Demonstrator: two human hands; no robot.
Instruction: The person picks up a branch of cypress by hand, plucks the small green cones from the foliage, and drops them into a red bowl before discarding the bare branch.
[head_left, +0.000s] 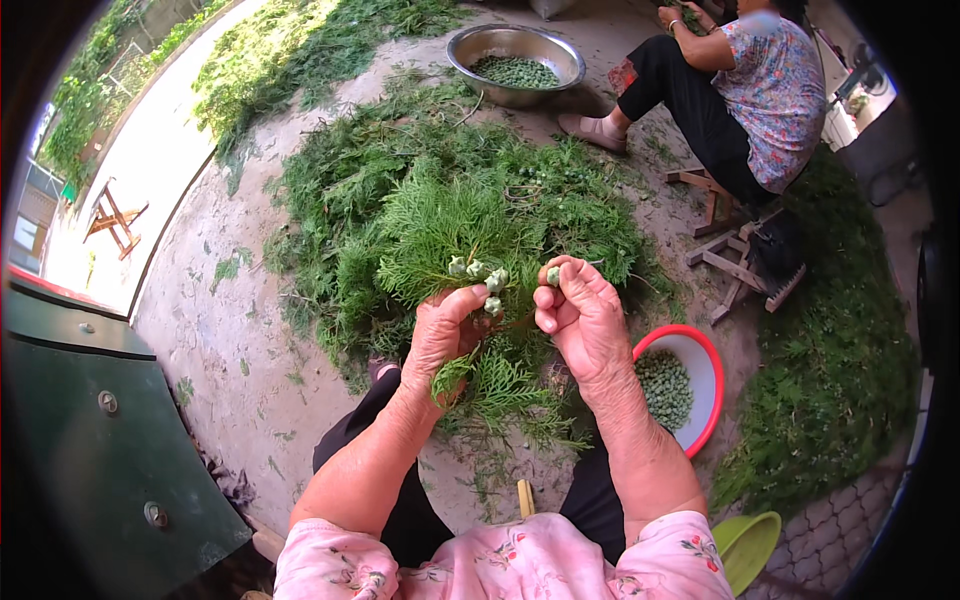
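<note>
Above green heap [335, 195], left hand [440, 332] grips sprig [445, 220], thumb at cone cluster [495, 282]; right hand [588, 325] pinches single cone [553, 276] just beside. Sprig presumably light, springy, best held by stem; cones likely firm, suited to thumb-and-fingertip pinch.

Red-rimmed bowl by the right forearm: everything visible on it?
The bowl is round, with a red rim and pale inner wall, plastic by the look. Small green cones lie in its bottom, pale wall showing above them. It sits open on the concrete ground, right of the person's right forearm, which hides part of its left edge. Touching or not isn't clear.
</note>
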